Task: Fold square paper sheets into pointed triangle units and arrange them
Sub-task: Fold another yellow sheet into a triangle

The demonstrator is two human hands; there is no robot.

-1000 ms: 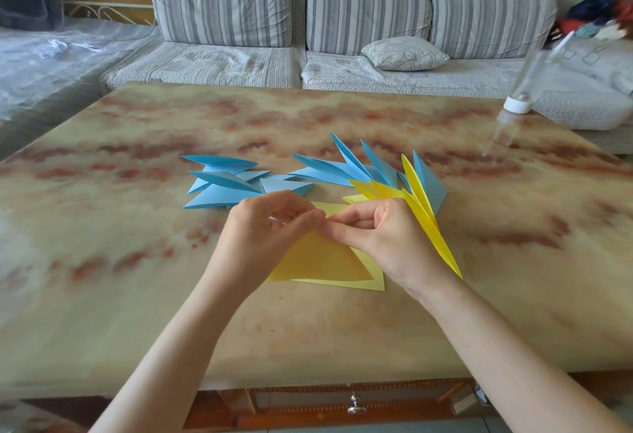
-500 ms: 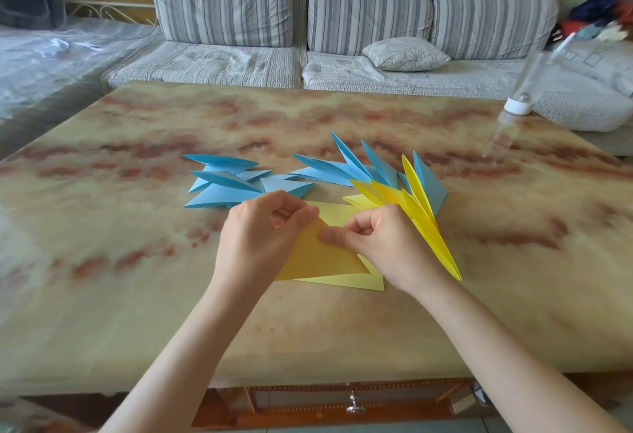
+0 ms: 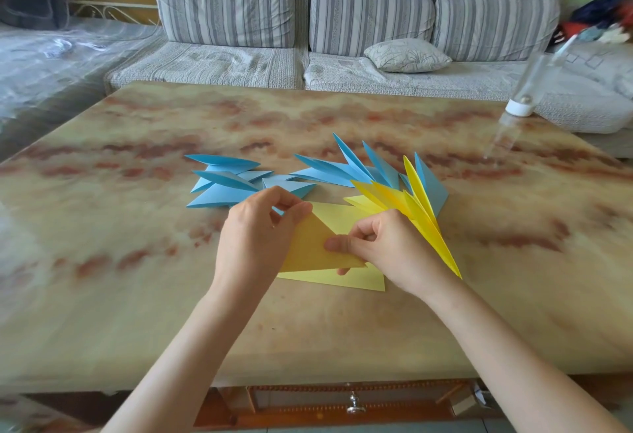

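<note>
A yellow square sheet (image 3: 334, 279) lies on the marbled table (image 3: 102, 261), with one flap (image 3: 311, 247) folded over into a triangle. My left hand (image 3: 253, 234) pinches the flap's upper corner. My right hand (image 3: 383, 247) presses its fingertips on the flap's right edge, thumb curled against it. Folded yellow pointed units (image 3: 414, 203) fan out just right of my right hand. Blue pointed units (image 3: 346, 168) stand behind them, and another loose group of blue units (image 3: 222, 182) lies to the left.
An upside-down clear plastic bottle (image 3: 524, 90) with a white cap stands at the table's far right edge. A striped grey sofa (image 3: 226, 7) with a cushion (image 3: 407, 55) runs behind the table. A drawer with a metal knob (image 3: 354, 405) sits under the near edge.
My left hand has pulled the yellow flap's corner up and left. My right fingertips have slid down along the flap, flattening the crease into a sharper triangle.
</note>
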